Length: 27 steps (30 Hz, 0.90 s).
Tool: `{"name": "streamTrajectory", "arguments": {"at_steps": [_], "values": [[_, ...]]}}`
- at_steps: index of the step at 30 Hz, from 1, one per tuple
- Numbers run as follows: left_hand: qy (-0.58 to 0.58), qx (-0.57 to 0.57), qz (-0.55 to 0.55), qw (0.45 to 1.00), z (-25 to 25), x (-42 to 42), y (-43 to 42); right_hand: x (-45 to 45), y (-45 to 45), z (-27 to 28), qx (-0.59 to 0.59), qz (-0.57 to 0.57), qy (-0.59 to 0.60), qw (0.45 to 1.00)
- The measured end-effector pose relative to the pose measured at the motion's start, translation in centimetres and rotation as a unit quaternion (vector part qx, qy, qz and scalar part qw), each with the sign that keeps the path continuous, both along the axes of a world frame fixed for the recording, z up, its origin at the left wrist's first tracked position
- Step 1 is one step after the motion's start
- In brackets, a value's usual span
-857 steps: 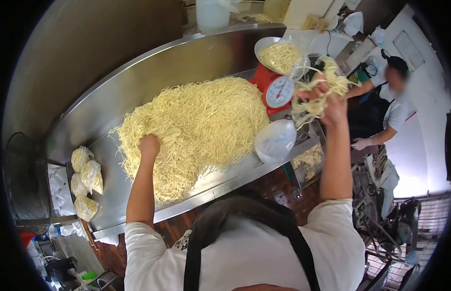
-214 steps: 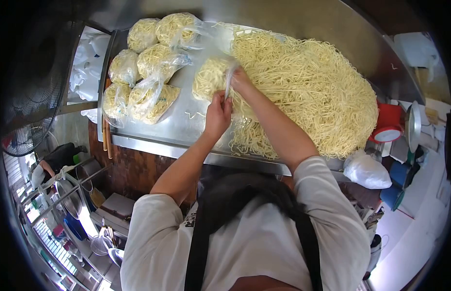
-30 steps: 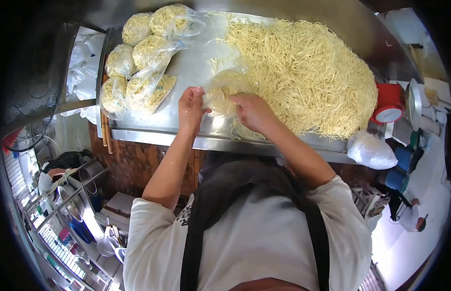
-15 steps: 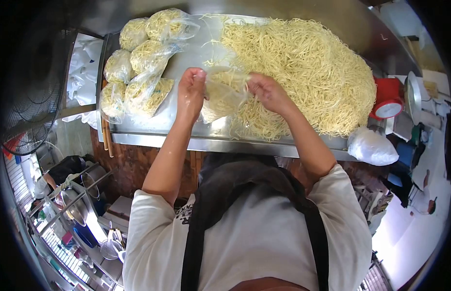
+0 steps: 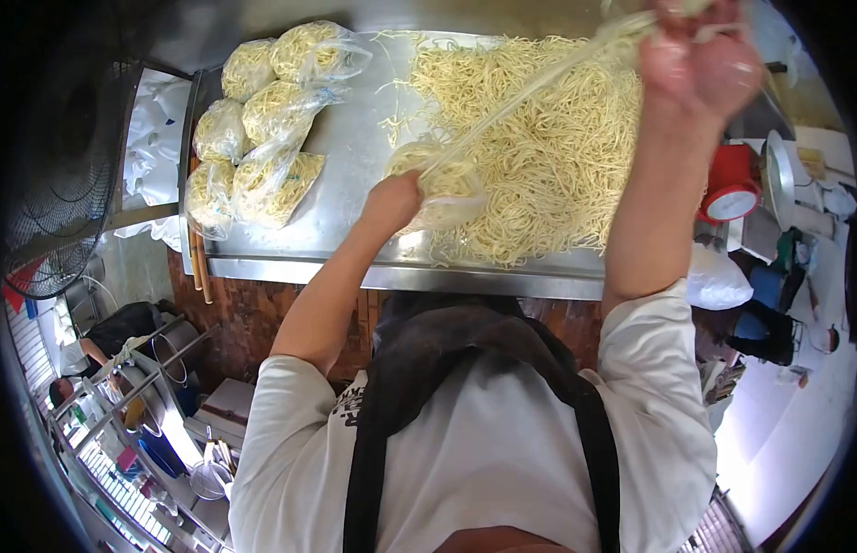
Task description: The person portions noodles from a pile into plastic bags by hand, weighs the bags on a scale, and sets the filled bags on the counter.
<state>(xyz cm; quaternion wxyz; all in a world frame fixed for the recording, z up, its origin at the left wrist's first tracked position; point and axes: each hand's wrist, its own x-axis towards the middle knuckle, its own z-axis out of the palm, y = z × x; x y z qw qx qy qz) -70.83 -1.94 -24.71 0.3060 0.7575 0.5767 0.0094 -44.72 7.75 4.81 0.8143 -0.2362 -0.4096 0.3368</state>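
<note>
My left hand [image 5: 394,201] is closed on the edge of a clear plastic bag [image 5: 456,210] with noodles inside, near the front of the metal tray. My right hand [image 5: 700,69] is raised high at the upper right, fingers curled round a bunch of noodles [image 5: 548,78]. These long pale strands run taut and slanting from the bag's mouth up to my right hand. A big heap of loose yellow noodles [image 5: 539,184] lies behind and right of the bag; my right forearm hides its right side.
Several filled noodle bags [image 5: 271,175] sit at the tray's left. The metal tray [image 5: 354,129] shows between them and the heap. At right are a red scale [image 5: 729,184] and a white plastic bundle [image 5: 719,278]. Wooden sticks [image 5: 200,263] lean by the left edge; a fan [image 5: 59,184] stands beyond.
My right hand has moved from the bag far up and to the right, drawing out noodle strands. My left hand has shifted slightly right and down, still holding the bag.
</note>
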Motion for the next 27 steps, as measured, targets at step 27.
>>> {"name": "streamTrajectory", "arguments": {"at_steps": [27], "values": [[-0.296,0.033,0.236,0.925,7.4,-6.2,-1.9,-7.8,-3.7,-22.9,-0.451,0.181,-0.617,0.620]]}}
